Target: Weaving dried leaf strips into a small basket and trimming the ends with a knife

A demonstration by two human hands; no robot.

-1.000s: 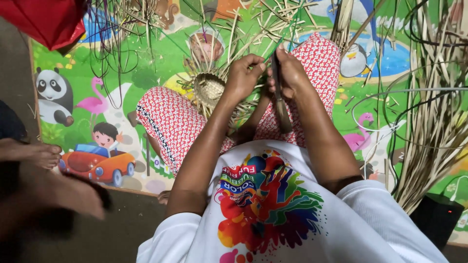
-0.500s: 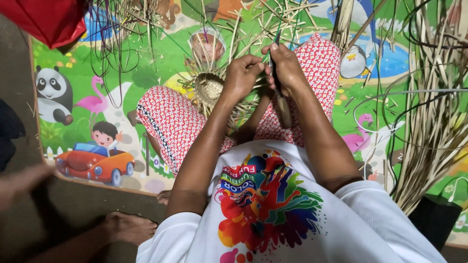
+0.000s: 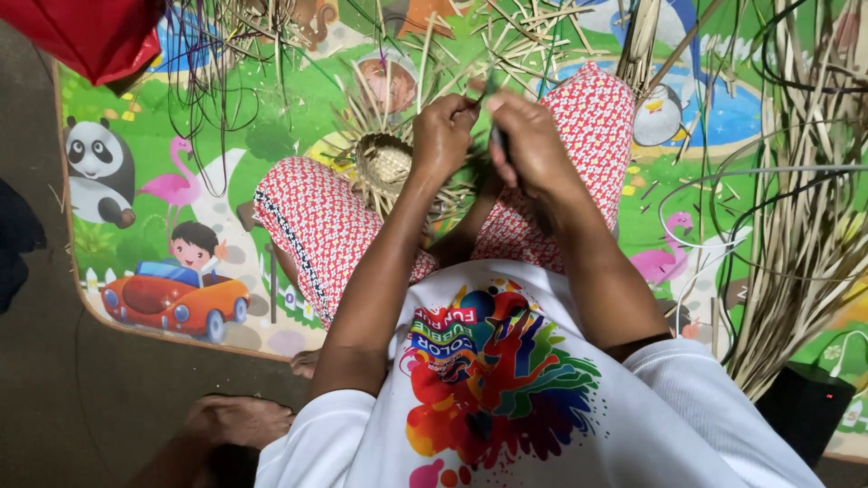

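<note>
Woven basket, small and not finished, lies between the person's knees on the red patterned trousers, with loose straw strips sticking out from its rim on all sides. Left hand is just beside the basket, on its right, and its grip is closed, the fingertips pinching a thin strip near the top. Right hand is touching the left one; its grip is also closed, around a thin dark tool or strip, I cannot tell which. Both hands are held above the lap.

Under the person is a colourful play mat with a panda, flamingo and a red car. A bundle of dry straw lies at the right side. Somebody else's bare foot rests on the dark floor at the bottom left.
</note>
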